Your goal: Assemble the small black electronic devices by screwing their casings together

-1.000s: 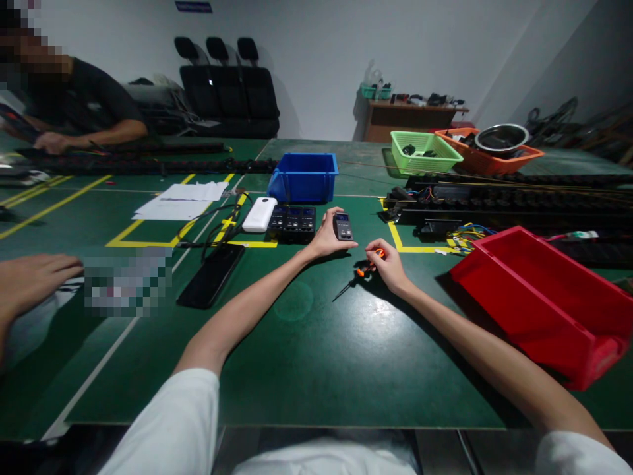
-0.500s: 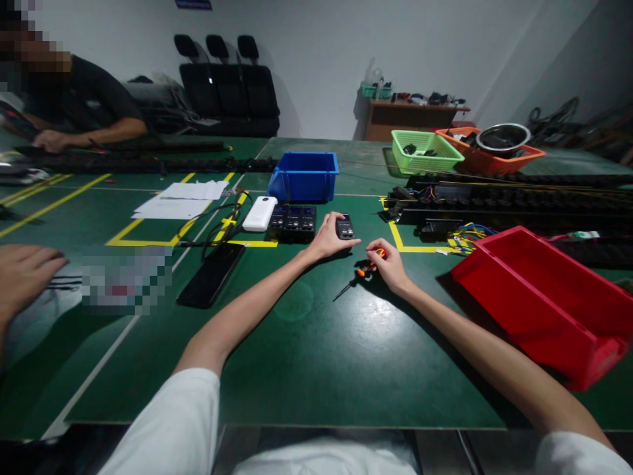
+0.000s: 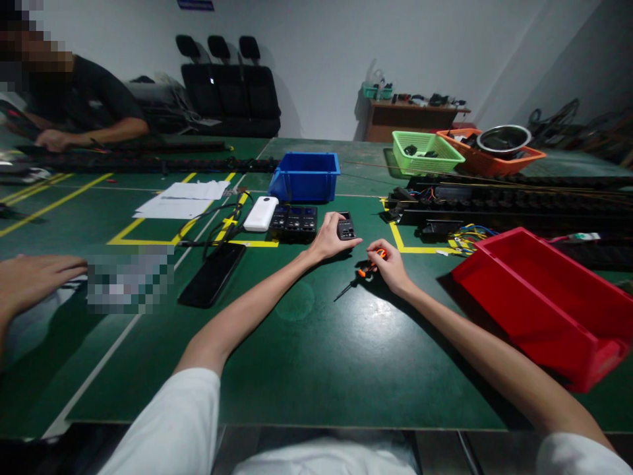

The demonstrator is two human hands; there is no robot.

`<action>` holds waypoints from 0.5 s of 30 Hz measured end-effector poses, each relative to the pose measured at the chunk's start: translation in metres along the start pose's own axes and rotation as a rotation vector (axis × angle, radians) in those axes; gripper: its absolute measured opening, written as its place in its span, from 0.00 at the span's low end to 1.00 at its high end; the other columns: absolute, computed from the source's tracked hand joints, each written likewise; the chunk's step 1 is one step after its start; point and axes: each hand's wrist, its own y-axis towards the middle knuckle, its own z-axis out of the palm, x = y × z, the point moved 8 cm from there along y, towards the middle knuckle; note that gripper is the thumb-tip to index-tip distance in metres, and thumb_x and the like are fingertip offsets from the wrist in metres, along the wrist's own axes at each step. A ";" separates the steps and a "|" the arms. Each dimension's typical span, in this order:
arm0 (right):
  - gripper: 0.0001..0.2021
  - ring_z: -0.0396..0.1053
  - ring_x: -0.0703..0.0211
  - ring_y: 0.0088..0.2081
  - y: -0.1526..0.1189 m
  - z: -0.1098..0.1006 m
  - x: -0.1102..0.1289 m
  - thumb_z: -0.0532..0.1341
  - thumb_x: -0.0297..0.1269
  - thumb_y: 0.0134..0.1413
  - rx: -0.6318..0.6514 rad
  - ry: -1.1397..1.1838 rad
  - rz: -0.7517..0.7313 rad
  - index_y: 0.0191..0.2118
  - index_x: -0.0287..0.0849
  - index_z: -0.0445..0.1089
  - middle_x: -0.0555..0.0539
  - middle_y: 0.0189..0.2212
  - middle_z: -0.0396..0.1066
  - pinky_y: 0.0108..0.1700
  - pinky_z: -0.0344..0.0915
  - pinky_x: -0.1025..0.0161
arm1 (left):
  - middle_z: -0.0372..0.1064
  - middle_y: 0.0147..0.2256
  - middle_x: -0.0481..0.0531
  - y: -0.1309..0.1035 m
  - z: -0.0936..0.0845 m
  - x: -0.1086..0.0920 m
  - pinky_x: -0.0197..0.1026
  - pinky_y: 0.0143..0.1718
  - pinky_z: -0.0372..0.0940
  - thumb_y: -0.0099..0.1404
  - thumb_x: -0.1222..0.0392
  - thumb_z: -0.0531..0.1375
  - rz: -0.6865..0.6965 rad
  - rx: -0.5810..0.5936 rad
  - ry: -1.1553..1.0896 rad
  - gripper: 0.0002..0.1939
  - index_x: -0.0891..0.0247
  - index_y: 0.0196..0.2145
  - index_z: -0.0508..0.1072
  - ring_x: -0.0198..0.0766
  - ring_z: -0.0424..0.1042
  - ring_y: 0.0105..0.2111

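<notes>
My left hand (image 3: 328, 239) is closed around a small black electronic module (image 3: 347, 227), with fingers over its far left side and the thumb stretched along its near edge. Just left of it stand several similar black modules (image 3: 294, 223) side by side in a row. My right hand (image 3: 390, 265) grips a screwdriver (image 3: 364, 270) by its orange and black handle. Its thin dark shaft points down and left toward the green table, apart from the module. Part of the handle is hidden by my fingers.
A white power bank (image 3: 260, 214), a black phone (image 3: 212, 276) and a blue bin (image 3: 306, 177) lie to the left and behind. At right are a red bin (image 3: 544, 303) and black rails with wires (image 3: 475, 236). Another person's hand (image 3: 39, 277) rests on the left, beside papers (image 3: 182, 200).
The other person's hand at the left edge has shifted to the right. My two hands, the module and the screwdriver look almost unmoved.
</notes>
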 end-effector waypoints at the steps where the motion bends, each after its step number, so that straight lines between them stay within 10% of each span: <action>1: 0.06 0.62 0.63 0.22 0.000 0.000 0.000 0.61 0.41 0.50 0.001 0.000 0.001 0.33 0.45 0.66 0.54 0.24 0.63 0.24 0.62 0.65 | 0.59 0.46 0.54 0.000 0.000 -0.001 0.49 0.52 0.65 0.49 0.40 0.68 0.009 0.002 -0.001 0.33 0.60 0.45 0.63 0.45 0.67 0.46; 15: 0.06 0.61 0.64 0.22 0.001 0.000 -0.004 0.61 0.40 0.50 0.003 0.023 0.000 0.33 0.45 0.66 0.54 0.24 0.63 0.24 0.61 0.65 | 0.51 0.57 0.61 -0.006 -0.023 -0.038 0.51 0.63 0.54 0.51 0.43 0.68 0.145 -0.083 0.000 0.38 0.60 0.54 0.58 0.51 0.54 0.62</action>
